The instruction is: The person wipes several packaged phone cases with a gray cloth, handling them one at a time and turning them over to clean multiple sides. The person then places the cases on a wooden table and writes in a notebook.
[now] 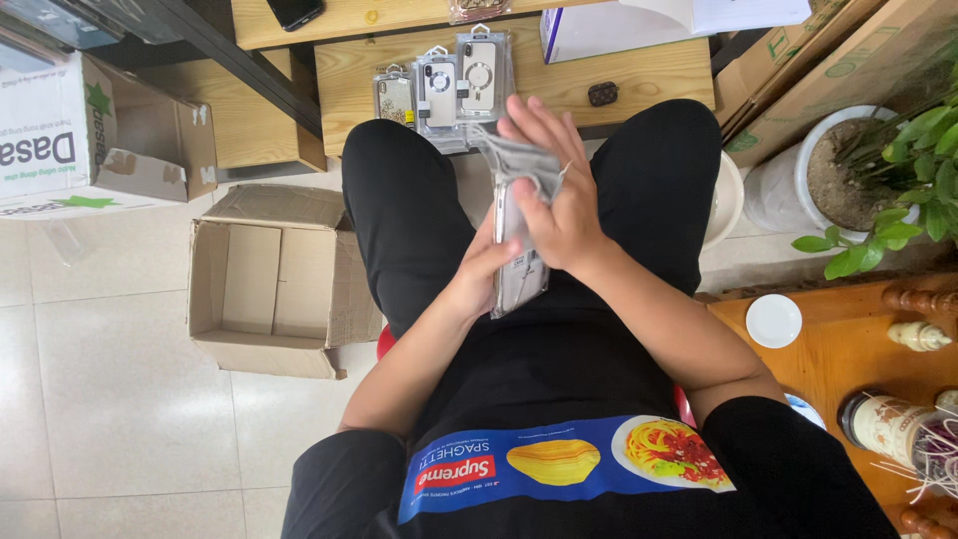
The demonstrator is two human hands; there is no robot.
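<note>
Head view: over our lap, our left hand point(477, 282) grips the lower edge of a phone point(519, 262) held upright, while our right hand point(551, 192) presses a grey cloth point(519, 162) against its upper face. Packaged phone cases point(446, 88) lie on the wooden table point(639, 75) beyond.

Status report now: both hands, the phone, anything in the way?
Left hand grips phone from below. Right hand presses grey cloth on it. Packaged cases on bench beyond, apart; nothing blocking.
</note>
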